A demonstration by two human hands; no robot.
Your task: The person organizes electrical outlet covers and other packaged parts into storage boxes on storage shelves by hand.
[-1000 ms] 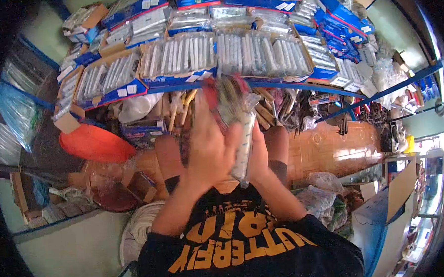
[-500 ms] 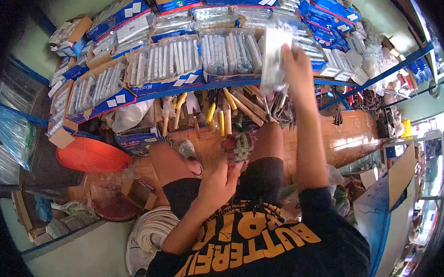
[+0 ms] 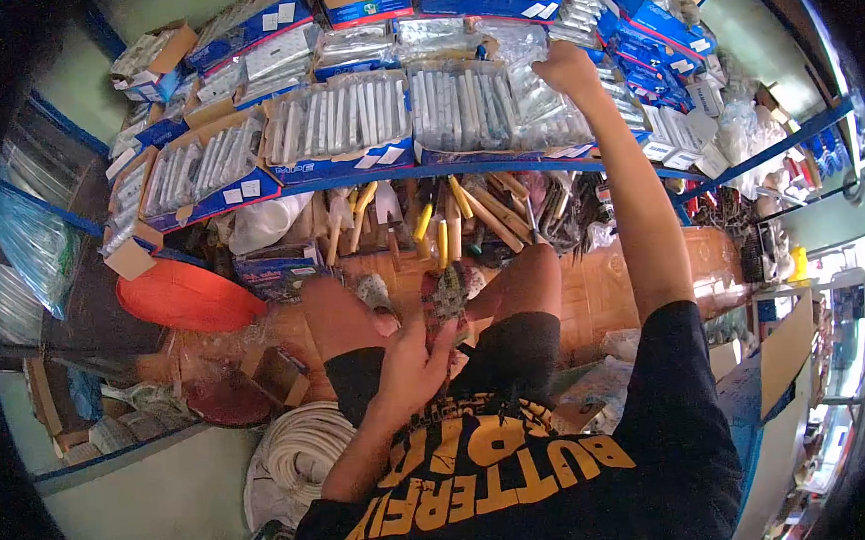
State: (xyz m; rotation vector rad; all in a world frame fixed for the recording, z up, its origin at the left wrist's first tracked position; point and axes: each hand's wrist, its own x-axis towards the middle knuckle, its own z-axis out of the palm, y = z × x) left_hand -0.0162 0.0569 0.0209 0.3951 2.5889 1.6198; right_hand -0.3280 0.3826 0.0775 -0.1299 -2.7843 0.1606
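My right hand (image 3: 569, 69) reaches to the upper shelf, its fingers closed on the top of a clear plastic-wrapped packet (image 3: 533, 97) with silvery contents. That packet leans at the right end of an open blue carton (image 3: 466, 157) filled with upright silvery packets. Low over my lap, my left hand (image 3: 416, 369) is closed on a rumpled grey-and-pink checked cloth (image 3: 445, 300). Part of the cloth is hidden behind the fingers.
More blue cartons (image 3: 341, 163) of wrapped packets line the shelf, edged by a blue rail (image 3: 371, 177). Wooden- and yellow-handled tools (image 3: 493, 214) lie beneath. A red basin (image 3: 188, 298) stands left, near a coil of white hose (image 3: 305, 454); a cardboard box (image 3: 789, 356) stands right.
My right hand has moved up and away from me with the packet, from in front of the shelf edge to over the cartons. My left hand and the cloth have shifted slightly lower.
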